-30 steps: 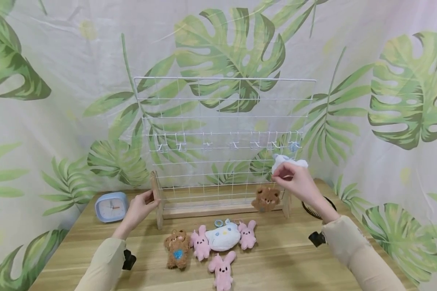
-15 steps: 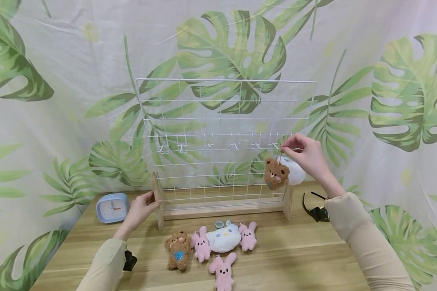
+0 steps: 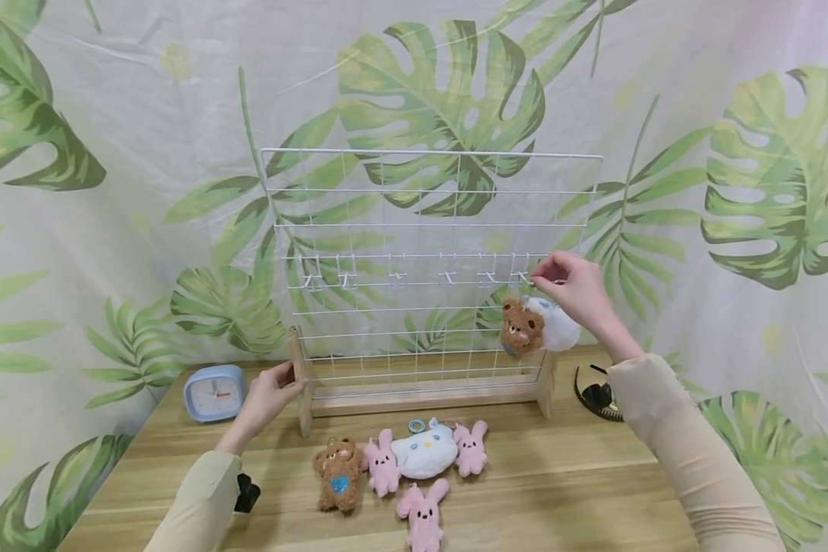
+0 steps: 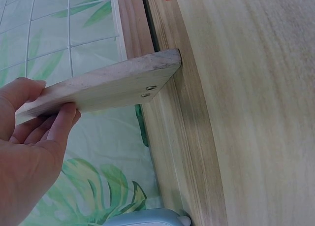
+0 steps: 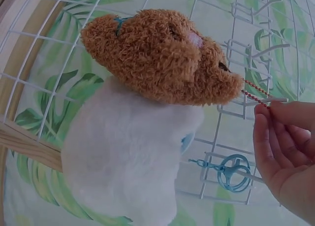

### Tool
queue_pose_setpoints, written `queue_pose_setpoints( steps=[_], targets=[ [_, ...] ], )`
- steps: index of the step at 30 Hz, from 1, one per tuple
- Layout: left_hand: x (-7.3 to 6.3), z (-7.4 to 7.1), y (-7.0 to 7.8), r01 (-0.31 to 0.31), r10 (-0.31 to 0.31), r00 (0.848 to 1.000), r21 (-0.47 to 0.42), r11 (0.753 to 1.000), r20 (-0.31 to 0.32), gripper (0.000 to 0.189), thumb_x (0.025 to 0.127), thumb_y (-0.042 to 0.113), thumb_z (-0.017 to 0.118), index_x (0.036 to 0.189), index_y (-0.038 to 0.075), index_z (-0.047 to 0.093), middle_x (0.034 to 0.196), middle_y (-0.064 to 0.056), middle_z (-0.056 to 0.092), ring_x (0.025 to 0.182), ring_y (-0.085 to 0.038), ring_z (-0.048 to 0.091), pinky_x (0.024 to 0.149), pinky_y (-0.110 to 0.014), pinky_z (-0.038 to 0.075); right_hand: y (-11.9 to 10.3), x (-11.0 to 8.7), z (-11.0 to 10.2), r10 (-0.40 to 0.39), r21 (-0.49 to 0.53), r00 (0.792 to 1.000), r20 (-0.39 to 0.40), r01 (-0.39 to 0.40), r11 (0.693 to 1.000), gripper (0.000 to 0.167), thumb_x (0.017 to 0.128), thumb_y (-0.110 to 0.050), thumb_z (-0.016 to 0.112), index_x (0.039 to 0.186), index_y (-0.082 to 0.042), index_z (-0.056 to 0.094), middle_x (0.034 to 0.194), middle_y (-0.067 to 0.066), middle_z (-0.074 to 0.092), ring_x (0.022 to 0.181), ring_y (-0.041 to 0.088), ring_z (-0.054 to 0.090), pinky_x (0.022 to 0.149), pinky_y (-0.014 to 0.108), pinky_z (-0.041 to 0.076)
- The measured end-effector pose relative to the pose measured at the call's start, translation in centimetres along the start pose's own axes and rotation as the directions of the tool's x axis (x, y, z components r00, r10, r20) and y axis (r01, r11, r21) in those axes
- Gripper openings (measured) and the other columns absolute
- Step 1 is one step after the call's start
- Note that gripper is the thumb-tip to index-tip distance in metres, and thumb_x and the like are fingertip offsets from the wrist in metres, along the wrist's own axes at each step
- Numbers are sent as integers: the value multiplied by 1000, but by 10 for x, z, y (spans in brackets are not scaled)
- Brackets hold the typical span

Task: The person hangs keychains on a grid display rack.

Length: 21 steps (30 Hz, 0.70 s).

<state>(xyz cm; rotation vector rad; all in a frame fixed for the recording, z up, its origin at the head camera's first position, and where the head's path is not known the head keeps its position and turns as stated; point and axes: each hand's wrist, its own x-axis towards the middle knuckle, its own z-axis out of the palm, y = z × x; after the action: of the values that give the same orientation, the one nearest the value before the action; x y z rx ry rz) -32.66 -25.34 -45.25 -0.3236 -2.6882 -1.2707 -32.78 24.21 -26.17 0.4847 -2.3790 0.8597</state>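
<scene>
Leaf-print backdrop (image 3: 428, 92) behind, wood-look bench (image 3: 566, 491) below, and a wire rack (image 3: 421, 402) stood on it. The rack's wooden end post (image 4: 113, 83) is held by the left grip (image 3: 271, 391), presumably to steady it. A brown bear (image 5: 157, 58) is being dangled in front of the mesh, its red bead chain (image 5: 256, 87) pinched between thumb and fingertips of the right grip (image 3: 573, 287), right at a hook (image 5: 279, 99). Whether the loop's actually been threaded can't be told. White plush (image 5: 123, 152) next door is hung by its blue ring (image 5: 234, 173). So the hanging step looks to be in hand; next, the loop would need to be slid well back before being let go.
</scene>
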Motion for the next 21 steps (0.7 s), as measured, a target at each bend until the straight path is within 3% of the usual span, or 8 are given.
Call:
queue_pose_setpoints(
  steps=[6, 15, 21],
  targets=[
    [1, 1, -3, 5, -5, 1000, 0, 1000, 4, 53, 101, 17, 58, 144, -10, 44, 134, -31, 59, 124, -45, 59, 95, -49, 56, 0, 2, 5, -1, -50, 1000, -7, 0, 999, 5, 90, -10, 70, 89, -5, 70, 86, 13, 75, 69, -1, 60, 60, 12, 44],
    [2, -1, -2, 7, -7, 1000, -2, 1000, -1, 52, 100, 16, 58, 144, -9, 44, 134, -31, 59, 124, -45, 59, 96, -50, 56, -7, -9, 1, -19, -18, 1000, -1, 19, 1000, 5, 90, -6, 70, 92, -2, 70, 87, 13, 76, 70, -10, 58, 61, 9, 47],
    [0, -2, -1, 20, -20, 1000, -6, 1000, 18, 55, 101, 19, 57, 145, -10, 42, 136, -31, 57, 126, -45, 57, 97, -50, 55, -17, -34, 1, -43, 6, 998, 38, 43, 999, 6, 88, -3, 72, 93, -1, 70, 89, 15, 75, 78, 17, 71, 68, 8, 53]
  ],
)
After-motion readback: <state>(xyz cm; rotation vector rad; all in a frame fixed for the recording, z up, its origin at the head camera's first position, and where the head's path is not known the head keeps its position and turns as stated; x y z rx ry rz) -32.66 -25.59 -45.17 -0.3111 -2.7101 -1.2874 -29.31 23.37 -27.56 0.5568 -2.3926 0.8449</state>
